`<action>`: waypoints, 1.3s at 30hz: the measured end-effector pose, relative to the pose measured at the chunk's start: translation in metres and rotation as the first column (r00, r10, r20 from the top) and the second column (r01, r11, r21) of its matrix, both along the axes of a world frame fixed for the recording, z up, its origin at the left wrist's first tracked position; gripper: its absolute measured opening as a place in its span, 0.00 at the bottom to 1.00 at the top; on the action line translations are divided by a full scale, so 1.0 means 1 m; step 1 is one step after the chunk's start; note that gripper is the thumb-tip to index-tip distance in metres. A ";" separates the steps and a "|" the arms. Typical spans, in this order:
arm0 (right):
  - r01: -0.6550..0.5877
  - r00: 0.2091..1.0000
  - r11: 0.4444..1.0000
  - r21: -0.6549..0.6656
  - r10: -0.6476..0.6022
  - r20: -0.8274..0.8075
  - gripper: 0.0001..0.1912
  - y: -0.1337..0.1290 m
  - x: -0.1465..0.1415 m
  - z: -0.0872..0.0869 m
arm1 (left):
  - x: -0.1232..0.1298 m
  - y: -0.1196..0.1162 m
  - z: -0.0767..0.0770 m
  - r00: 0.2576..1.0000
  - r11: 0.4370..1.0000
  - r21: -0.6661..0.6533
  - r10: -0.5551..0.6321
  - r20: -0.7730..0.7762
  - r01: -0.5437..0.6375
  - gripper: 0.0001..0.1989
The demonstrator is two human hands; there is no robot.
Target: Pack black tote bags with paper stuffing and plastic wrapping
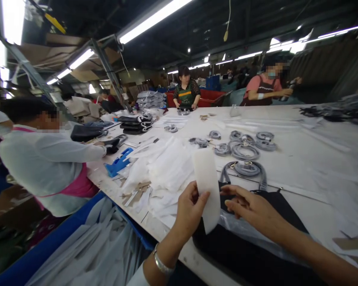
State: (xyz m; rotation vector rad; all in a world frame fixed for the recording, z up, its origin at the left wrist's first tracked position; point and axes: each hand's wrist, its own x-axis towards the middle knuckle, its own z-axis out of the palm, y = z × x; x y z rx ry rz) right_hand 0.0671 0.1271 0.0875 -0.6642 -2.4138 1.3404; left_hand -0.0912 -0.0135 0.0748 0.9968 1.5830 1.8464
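A long white strip with rounded ends [205, 174], like foam or thick paper, stands upright in my left hand [192, 206], pinched between thumb and fingers. Just to its right is my right hand [243, 201], its fingers loosely bent and apart, with nothing visible in them. Below both hands a black bag [256, 250] lies at the table's near edge, partly hidden by my right forearm. Clear plastic film [247, 228] shows across its opening. Grey handles [264, 178] rise from the bag's far side, with a coiled grey strap [246, 169] by them.
Several coiled grey straps [244, 150] lie beyond the bag. Left of my hands is a heap of white sheets [170, 163], with a blue tape dispenser [118, 162] past it. A blue-edged bin [62, 246] of pale pieces stands lower left. Co-workers [47, 155] stand around the table.
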 end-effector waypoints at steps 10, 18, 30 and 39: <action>-0.367 0.917 0.829 0.422 0.246 0.315 0.31 0.090 -0.078 -0.069 | -0.076 0.046 -0.049 0.965 0.964 -0.025 0.263 -0.012 -0.263 0.15; -0.386 0.899 0.884 0.263 0.297 0.322 0.23 0.095 -0.086 -0.059 | -0.084 0.067 -0.081 0.952 0.970 -0.017 0.241 0.190 -0.242 0.15; -0.352 0.934 0.900 0.258 0.319 0.162 0.09 0.096 -0.067 -0.054 | -0.077 0.088 -0.049 0.895 0.960 0.131 0.175 0.410 -0.248 0.16; -0.336 0.941 0.893 0.298 0.309 0.137 0.06 0.098 -0.062 -0.056 | -0.057 0.084 -0.049 0.880 0.966 0.107 0.165 0.445 -0.236 0.18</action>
